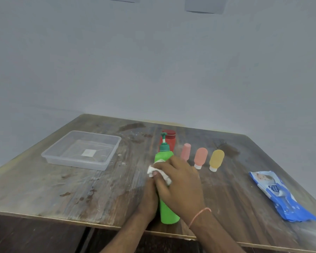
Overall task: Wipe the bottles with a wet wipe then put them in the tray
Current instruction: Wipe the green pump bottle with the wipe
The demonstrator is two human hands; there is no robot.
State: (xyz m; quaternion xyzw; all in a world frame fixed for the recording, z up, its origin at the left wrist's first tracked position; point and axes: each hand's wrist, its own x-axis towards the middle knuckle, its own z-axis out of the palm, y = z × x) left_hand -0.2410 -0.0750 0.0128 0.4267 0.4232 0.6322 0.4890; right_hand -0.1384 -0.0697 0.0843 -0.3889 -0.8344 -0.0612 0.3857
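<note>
A tall green pump bottle (169, 210), smooth plastic with a darker green pump head, stood at the near edge of the worn, streaked wooden tabletop (80, 189). The left hand (148, 199) gripped its lower body from the left side, fingers curled around it. The right hand (179, 181) pressed a crumpled white wet wipe (153, 170) against the bottle's upper body, its fingers bent over the wipe and wrapped round the bottle. A thin pink thread band (199, 215) circled the right wrist.

Behind the green bottle stood one red bottle (170, 141) with a rounded cap, partly hidden. To its right three small soft-looking squeeze bottles stood in a row on their pale caps: a pink one (186, 151), a coral one (200, 157) and a yellow one (216, 159), each rounded at the top. That made five bottles in all.

One shallow, square tray (62, 157) of clear plastic sat well apart on the left, with a small pale label on its floor. One glossy blue pack of wipes (281, 196), crinkled, lay flat at the right edge.
</note>
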